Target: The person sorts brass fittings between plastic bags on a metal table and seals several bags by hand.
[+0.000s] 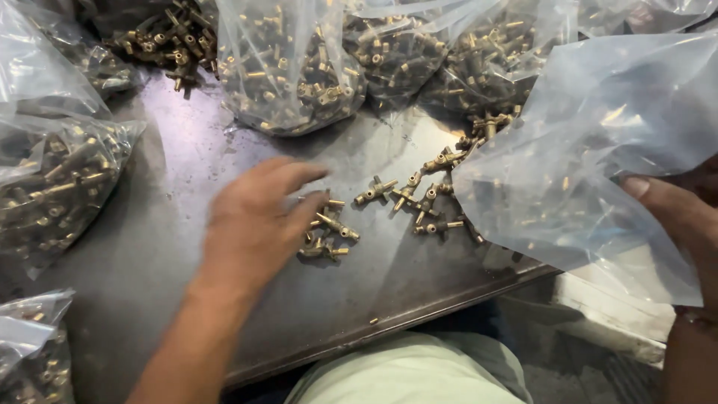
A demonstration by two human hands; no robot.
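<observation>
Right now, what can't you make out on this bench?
Head view only:
- Left hand: motion-blurred; it covers part of the small brass fittings pile.
- Right hand: cut off by the frame edge, fingers behind the plastic bag.
- Bag's contents: hazy through the film.

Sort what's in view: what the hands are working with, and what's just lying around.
In use:
left hand on small pile of brass fittings
right hand holding clear plastic bag

Lying about:
filled bags at back
bag at left
metal table
</observation>
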